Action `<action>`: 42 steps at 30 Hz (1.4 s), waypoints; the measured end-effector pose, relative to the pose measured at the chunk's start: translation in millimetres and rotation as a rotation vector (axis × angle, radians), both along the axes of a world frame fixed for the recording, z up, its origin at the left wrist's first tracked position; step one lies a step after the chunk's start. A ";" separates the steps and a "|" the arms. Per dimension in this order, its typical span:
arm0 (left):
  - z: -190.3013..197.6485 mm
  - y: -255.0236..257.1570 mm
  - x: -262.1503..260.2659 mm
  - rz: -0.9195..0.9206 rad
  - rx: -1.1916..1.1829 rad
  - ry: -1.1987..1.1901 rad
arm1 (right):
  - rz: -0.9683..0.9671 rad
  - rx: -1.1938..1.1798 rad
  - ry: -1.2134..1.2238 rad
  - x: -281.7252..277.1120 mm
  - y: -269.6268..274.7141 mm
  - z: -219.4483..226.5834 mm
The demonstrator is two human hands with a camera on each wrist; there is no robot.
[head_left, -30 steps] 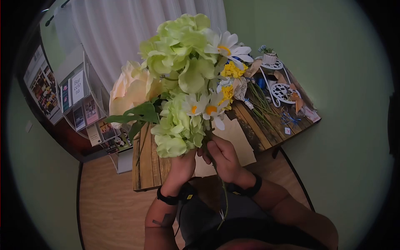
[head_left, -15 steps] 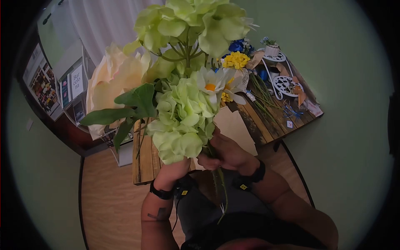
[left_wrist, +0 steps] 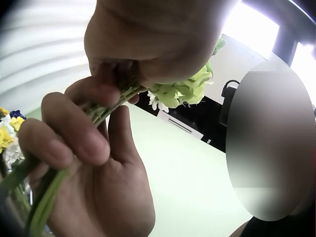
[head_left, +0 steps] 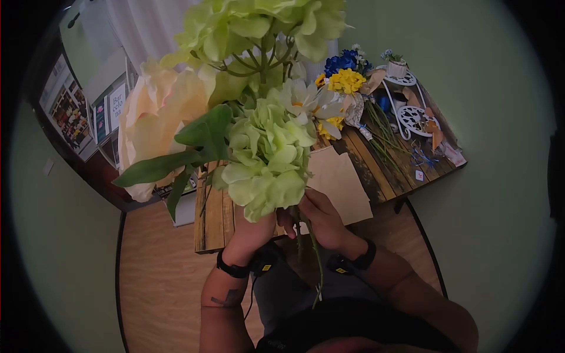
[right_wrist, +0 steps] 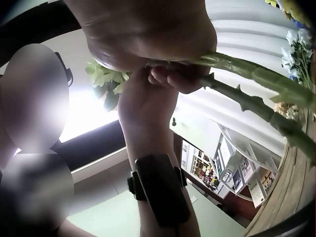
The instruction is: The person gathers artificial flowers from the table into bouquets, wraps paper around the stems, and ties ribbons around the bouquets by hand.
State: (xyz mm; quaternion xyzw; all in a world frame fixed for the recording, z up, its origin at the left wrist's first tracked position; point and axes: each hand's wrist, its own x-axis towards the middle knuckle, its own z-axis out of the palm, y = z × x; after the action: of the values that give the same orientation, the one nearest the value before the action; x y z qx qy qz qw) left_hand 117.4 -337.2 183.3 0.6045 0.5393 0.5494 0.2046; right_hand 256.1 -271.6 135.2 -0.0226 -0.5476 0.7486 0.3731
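Observation:
Both hands hold one upright bouquet in front of the body. It has pale green hydrangeas (head_left: 268,150), a large cream flower (head_left: 156,115) on the left, white daisies (head_left: 303,100) and broad green leaves (head_left: 203,132). My left hand (head_left: 256,226) grips the stems just under the lowest bloom, its fingers mostly hidden there. Right beside it, my right hand (head_left: 323,220) curls its fingers round the stems, as the left wrist view also shows. Thorny green stems (right_wrist: 261,111) stick out past the right hand; in the head view they hang below both hands.
Beneath the bouquet stands a wooden plank table (head_left: 215,226) with brown paper (head_left: 338,185) on it. At its right lie a blue and yellow bouquet (head_left: 347,82), a white metal stand (head_left: 412,120) and blue ribbon scraps (head_left: 422,157). A rack of cards (head_left: 112,115) is at left.
The bouquet has come closer to the head camera and its top now runs out of view. Both hands stay on the stems; the right fingers have shifted slightly on them.

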 end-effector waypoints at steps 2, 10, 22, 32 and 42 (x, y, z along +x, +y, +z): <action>-13.6 8.7 2.8 0.095 0.208 0.227 | -0.068 0.051 0.013 -0.1 -3.4 -6.4; 3.1 53.8 27.6 -0.296 -0.031 -0.375 | -0.238 -0.037 0.028 7.1 25.4 -32.8; -118.2 189.8 -139.8 0.147 -0.177 0.253 | -0.265 -0.159 0.150 81.2 69.8 -51.8; -187.9 304.4 -225.4 0.252 -0.391 0.753 | -0.317 -0.265 0.084 90.7 96.9 -90.3; -199.8 371.9 -230.5 0.481 -0.516 0.874 | -0.355 -0.319 0.049 105.2 113.0 -110.5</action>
State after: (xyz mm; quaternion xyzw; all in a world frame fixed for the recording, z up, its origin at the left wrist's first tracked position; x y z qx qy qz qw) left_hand -113.2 34.7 -16.5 0.5662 0.8136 0.1293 -0.0274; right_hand 361.3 -158.6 24.7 -0.1589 -0.4008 0.7485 0.5038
